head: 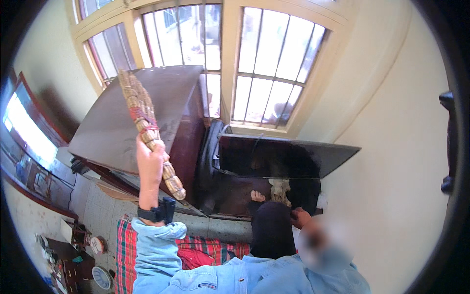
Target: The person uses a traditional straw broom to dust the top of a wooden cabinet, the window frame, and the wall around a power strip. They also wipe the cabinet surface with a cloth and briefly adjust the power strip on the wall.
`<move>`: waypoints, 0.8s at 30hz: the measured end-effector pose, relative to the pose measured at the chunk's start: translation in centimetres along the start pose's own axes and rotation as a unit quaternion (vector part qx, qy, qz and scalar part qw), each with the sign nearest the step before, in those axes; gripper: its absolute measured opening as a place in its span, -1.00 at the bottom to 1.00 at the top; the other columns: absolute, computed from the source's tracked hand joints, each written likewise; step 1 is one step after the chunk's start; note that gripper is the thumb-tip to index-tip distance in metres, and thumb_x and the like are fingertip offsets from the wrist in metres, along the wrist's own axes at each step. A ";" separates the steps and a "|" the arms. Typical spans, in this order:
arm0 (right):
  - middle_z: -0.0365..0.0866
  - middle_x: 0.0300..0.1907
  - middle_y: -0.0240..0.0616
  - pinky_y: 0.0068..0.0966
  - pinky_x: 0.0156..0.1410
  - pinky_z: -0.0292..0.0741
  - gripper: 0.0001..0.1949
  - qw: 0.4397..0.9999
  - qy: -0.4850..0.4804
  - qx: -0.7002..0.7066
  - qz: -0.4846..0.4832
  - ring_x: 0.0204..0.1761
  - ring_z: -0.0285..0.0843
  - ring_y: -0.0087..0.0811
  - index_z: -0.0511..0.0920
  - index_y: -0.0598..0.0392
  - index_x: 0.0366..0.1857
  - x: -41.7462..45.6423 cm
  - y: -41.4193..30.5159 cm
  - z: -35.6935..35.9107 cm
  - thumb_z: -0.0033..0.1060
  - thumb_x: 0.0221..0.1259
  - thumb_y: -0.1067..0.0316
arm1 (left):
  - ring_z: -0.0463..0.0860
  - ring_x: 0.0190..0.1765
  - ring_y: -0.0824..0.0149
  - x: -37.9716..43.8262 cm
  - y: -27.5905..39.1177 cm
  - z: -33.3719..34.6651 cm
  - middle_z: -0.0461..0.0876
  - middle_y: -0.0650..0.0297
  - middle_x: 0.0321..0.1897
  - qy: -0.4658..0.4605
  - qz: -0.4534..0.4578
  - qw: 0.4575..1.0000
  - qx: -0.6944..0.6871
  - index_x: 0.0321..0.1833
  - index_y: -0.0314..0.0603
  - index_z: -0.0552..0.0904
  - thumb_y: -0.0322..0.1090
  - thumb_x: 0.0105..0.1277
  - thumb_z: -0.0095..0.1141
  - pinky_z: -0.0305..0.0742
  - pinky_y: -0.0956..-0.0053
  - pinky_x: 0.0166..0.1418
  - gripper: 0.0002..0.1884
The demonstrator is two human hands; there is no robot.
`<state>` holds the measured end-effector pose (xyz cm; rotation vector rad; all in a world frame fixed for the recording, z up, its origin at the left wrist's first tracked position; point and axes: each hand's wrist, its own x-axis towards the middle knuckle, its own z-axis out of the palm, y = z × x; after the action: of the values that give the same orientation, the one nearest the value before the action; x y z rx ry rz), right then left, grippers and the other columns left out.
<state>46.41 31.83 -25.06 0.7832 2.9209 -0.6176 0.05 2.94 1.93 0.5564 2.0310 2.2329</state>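
My left hand (149, 158) is raised and closed around the bound handle of a straw hand broom (141, 106). Red binding wraps the broom below its bristles, which point up and away over the brown top of a wooden cabinet (147, 95). Low beside my right knee is my right hand (302, 217), its fingers curled and partly behind the leg; whether it grips anything cannot be told. A crumpled beige cloth (280, 189) lies near it, just under a flat black screen (268, 156). My bare foot (257, 196) rests on a dark wooden surface (235, 194).
Behind the screen's left side stands a black padded bag or case (211, 150). A barred window (271, 66) is ahead, with a cream wall (389, 154) close on the right. Red plaid fabric (126, 253) lies below; a bucket (101, 276) stands on the tiled floor (99, 209).
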 end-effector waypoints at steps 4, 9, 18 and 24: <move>0.61 -0.04 0.02 -0.06 0.16 0.61 -0.64 0.998 -0.054 0.007 0.017 0.05 0.61 0.09 0.65 -0.11 0.16 1.3 -1.0 -2.6 0.26 0.27 0.24 | 0.52 -0.53 0.46 -0.4 0.8 -0.1 0.51 0.23 -0.30 0.017 -0.008 1.000 0.000 0.22 -0.30 0.39 -0.50 0.33 0.10 0.52 0.51 -0.46 -0.60; 0.55 0.19 -0.02 -0.10 0.27 0.57 -0.61 0.990 -0.098 0.020 0.097 0.17 0.60 0.04 0.63 -0.07 0.19 0.6 -6.1 -8.7 0.33 0.29 0.17 | 0.52 -0.55 0.44 -0.1 0.7 0.6 0.52 0.24 -0.37 0.010 -0.024 1.000 -0.013 0.22 -0.27 0.39 -0.49 0.32 0.09 0.52 0.50 -0.45 -0.59; 0.56 0.19 -0.03 -0.14 0.32 0.56 -0.58 0.998 -0.031 -0.017 0.061 0.23 0.57 0.03 0.64 0.05 0.15 1.8 -5.5 -10.7 0.44 0.17 0.32 | 0.56 -0.54 0.42 -0.2 0.7 0.5 0.55 0.20 -0.35 0.021 -0.022 0.999 -0.017 0.24 -0.36 0.38 -0.49 0.32 0.10 0.52 0.46 -0.49 -0.57; 0.59 0.13 -0.03 -0.16 0.20 0.60 -0.59 0.992 0.113 -0.051 -0.030 0.11 0.61 0.09 0.65 0.09 0.10 4.2 -7.1 -17.2 0.44 0.10 0.38 | 0.51 -0.55 0.43 0.0 0.2 0.4 0.51 0.23 -0.34 0.026 -0.013 0.999 -0.019 0.21 -0.28 0.39 -0.50 0.34 0.08 0.49 0.48 -0.49 -0.62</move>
<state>40.09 34.93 -7.37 0.8052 3.1603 -0.4022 0.21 3.33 2.18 0.4709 2.0015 2.2899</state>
